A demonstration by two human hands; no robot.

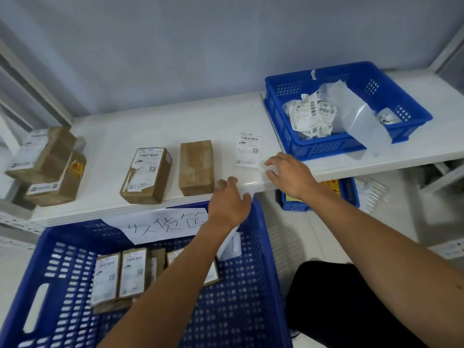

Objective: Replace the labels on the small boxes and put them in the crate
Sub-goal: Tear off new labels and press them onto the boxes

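A bare brown box (196, 167) with no label lies on the white shelf (150, 121). To its left lies a box with a label (147, 174). A loose white label (248, 150) lies flat on the shelf to the bare box's right. My right hand (288, 177) rests its bent fingertips on the shelf at the label's lower right corner. My left hand (231, 199) hovers at the shelf's front edge, fingers curled, and seems to pinch a translucent backing strip (229, 243) that hangs below the wrist. The big blue crate (251, 297) below holds several labelled boxes (131, 272).
Three more boxes (47, 167) are stacked at the shelf's left end. A smaller blue crate (324, 146) at the right holds crumpled labels and backing strips. A handwritten paper sign (163, 226) hangs on the big crate's far rim. Another blue crate (349, 189) sits under the shelf.
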